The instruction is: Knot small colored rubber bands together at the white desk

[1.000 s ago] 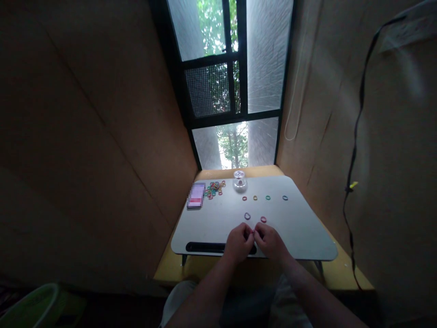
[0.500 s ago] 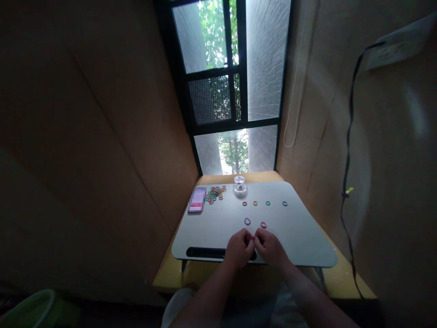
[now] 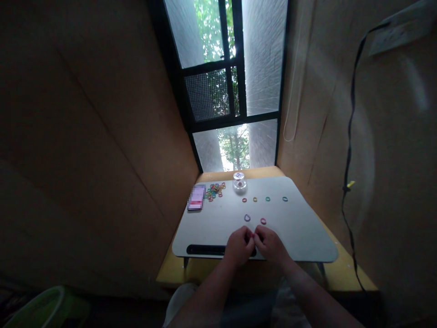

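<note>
My left hand point(image 3: 240, 246) and my right hand point(image 3: 270, 244) meet over the near edge of a white folding table point(image 3: 205, 230). The fingers of both are pinched together around a small reddish band point(image 3: 253, 235), mostly hidden between them. Just beyond the fingertips lie a purple band point(image 3: 247, 218) and a pink band point(image 3: 263, 221). Farther back a row holds a red band point(image 3: 244, 200), a yellow band point(image 3: 255, 199), a green band point(image 3: 268, 199) and a blue-green band point(image 3: 285, 199).
A pile of coloured bands point(image 3: 215, 191) sits at the back left beside a blurred phone point(image 3: 196, 197). A clear jar point(image 3: 240, 183) stands at the back. A black slot point(image 3: 205, 249) runs along the near edge. Walls rise on both sides.
The camera view has shifted slightly. Both hands keep nearly the same place and stay pinched together; the bands on the table have not moved.
</note>
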The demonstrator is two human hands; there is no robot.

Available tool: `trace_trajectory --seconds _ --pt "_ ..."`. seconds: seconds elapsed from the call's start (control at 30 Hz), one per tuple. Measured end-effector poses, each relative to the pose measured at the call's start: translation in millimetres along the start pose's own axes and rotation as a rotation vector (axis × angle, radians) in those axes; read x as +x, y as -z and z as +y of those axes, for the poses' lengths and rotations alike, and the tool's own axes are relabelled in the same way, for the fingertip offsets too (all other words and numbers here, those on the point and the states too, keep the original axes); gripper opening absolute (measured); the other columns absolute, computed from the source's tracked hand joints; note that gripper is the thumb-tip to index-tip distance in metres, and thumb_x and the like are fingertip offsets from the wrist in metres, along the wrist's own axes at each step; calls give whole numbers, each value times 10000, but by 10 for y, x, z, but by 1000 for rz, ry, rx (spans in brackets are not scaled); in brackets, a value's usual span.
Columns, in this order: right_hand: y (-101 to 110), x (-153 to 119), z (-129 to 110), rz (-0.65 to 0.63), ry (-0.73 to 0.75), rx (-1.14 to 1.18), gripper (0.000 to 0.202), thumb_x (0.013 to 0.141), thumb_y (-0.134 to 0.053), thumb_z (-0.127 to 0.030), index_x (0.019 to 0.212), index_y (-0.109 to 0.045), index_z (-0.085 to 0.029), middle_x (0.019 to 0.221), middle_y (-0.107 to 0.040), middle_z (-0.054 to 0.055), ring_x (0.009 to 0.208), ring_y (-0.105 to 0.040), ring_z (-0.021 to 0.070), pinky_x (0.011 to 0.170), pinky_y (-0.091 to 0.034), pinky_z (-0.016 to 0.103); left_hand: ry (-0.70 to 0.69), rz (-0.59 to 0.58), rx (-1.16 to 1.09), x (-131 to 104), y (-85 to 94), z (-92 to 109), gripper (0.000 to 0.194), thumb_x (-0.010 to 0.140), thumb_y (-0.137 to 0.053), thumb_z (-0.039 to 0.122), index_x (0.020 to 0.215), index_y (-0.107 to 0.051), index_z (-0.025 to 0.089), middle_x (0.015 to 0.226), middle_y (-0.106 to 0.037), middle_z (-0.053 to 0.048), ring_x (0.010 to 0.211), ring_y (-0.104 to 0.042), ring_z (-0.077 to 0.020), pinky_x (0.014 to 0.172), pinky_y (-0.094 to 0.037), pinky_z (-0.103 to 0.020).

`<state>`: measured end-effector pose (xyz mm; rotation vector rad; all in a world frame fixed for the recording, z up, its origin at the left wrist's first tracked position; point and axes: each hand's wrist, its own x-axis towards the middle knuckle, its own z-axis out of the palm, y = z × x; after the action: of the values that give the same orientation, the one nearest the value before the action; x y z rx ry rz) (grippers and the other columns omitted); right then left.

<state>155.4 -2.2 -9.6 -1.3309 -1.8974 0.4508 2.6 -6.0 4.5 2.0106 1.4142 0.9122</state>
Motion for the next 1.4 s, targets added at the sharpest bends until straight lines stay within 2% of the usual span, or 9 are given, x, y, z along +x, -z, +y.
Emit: trace_trajectory --seconds 0.43,0.57,0.73,1.4 --pt "49 23 -30 -2 -12 82 164 823 -494 -213 660 -478 -207 641 -539 -18 605 -464 131 585 -304 253 -4 -31 59 24 -15 26 68 831 -541 237 782 -555 193 677 -560 23 621 -480 -126 594 -320 -247" --pt "42 52 -24 9 -27 72 167 829 -491 -198 663 -468 -209 638 -533 -18 613 -470 132 591 -302 249 22 -23 27 78 -7 15 106 839 -547 268 766 -550 192 652 -549 32 611 -478 -123 596 -331 -243" --pt "41 77 4 -26 -36 90 180 859 -482 -220 680 -474 -208 645 -541 -18 606 -478 127 581 -302 242 55 8 -119 131 7 -31 143 861 -536 307 786 -554 187 680 -572 22 630 -510 -126 602 -367 -238" --pt "-8 39 7 8 -8 -11 184 835 -476 -225 655 -440 -213 618 -506 -26 585 -458 131 566 -310 246 39 37 -136 60 12 -49 122 850 -541 292 794 -566 187 660 -573 29 607 -509 -119 587 -350 -236"
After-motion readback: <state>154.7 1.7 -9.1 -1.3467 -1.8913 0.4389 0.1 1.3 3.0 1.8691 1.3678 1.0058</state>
